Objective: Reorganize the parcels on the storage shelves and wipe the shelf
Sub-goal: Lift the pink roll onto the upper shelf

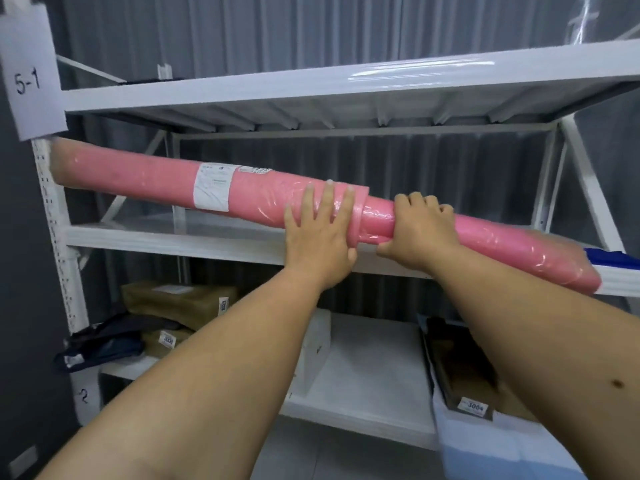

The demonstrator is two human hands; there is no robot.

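Head view: two hands on a long pink roll parcel [242, 192] at the middle shelf [173, 242] of a white rack.

The parcel, wrapped in clear film and bearing a white shipping label [213, 187], lies slanted along the front edge of the middle shelf, its left end near the left upright [57, 237] and its right end past the front edge toward the right. The left hand [320, 233] lies on the thicker section with fingers straight and spread, an open grip pressing the wrap. The right hand [420, 230] has fingers and thumb curled around the thinner section just beside it, a closed grip on the parcel. A paper tag [29, 71] marked "5-1" hangs on the left upright. On the lower shelf [363, 375] lie brown parcels [180, 299] and a dark bag [104, 341] at the left end, and a dark tray [460, 372] at the right end.
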